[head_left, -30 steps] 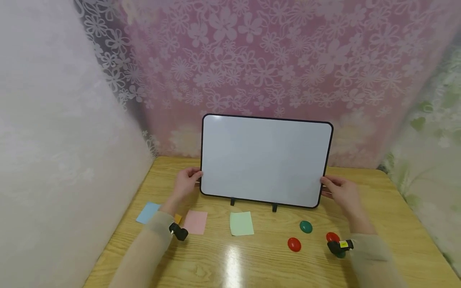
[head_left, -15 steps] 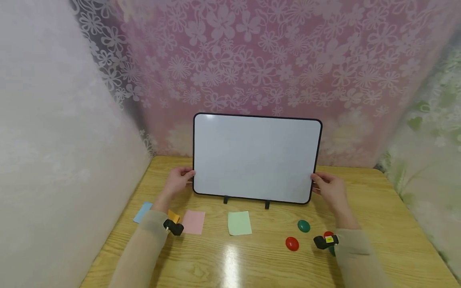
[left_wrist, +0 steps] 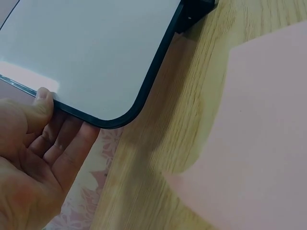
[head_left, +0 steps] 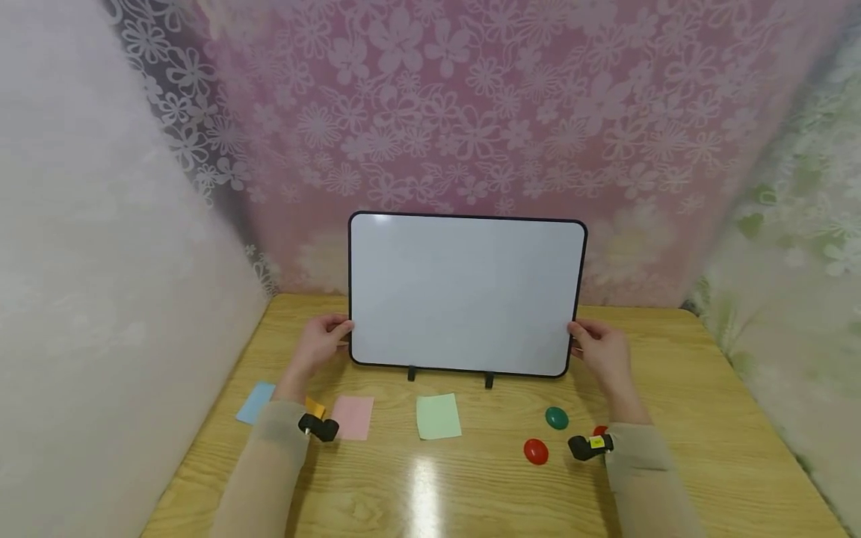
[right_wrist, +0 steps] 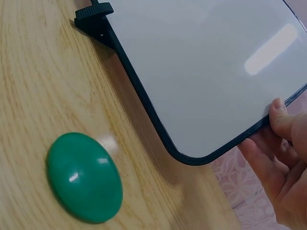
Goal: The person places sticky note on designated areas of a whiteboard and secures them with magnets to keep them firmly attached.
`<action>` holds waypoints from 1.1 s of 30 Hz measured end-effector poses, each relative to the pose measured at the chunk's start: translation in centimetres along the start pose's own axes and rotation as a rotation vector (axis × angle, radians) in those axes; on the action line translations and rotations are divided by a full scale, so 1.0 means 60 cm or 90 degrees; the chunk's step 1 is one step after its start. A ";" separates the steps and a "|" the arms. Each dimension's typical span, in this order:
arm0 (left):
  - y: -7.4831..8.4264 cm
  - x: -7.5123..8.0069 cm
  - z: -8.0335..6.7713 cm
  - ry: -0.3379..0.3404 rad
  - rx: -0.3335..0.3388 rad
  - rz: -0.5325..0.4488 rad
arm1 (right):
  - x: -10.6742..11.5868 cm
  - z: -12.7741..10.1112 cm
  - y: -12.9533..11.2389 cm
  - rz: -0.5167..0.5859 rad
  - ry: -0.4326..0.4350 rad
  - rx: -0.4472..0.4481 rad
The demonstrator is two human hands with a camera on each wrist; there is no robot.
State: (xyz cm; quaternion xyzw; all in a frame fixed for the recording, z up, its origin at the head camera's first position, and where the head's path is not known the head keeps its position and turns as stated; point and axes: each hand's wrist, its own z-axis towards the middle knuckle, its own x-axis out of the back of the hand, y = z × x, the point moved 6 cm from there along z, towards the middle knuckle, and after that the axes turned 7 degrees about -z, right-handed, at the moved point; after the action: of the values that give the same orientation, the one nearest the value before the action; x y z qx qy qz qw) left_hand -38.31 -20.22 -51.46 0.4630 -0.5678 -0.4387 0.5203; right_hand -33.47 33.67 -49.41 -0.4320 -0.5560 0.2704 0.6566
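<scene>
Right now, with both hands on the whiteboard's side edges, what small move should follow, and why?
Probably release. The whiteboard looks upright on its two black feet, and the left hand and right hand only pinch its lower side edges. Ease the fingers off gently, since the sticky notes and magnets lie close in front.

White whiteboard (head_left: 466, 291), black rim; pink floral curtain (head_left: 471, 134); seemingly orange note (head_left: 315, 407).

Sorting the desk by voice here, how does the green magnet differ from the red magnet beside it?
The green magnet is green and lies nearer the whiteboard; the red magnet is red and lies nearer the table's front edge, slightly left. Both are glossy ovals lying flat on the wood, untouched.
</scene>
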 end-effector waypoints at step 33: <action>0.004 -0.010 -0.022 0.045 -0.032 -0.062 | 0.002 0.002 0.011 -0.005 -0.040 0.031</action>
State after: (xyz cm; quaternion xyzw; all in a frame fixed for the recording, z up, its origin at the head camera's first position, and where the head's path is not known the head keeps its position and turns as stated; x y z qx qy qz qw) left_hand -36.96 -19.58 -51.22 0.4920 -0.5147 -0.4608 0.5297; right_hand -33.47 34.13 -49.90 -0.4049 -0.5713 0.2945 0.6503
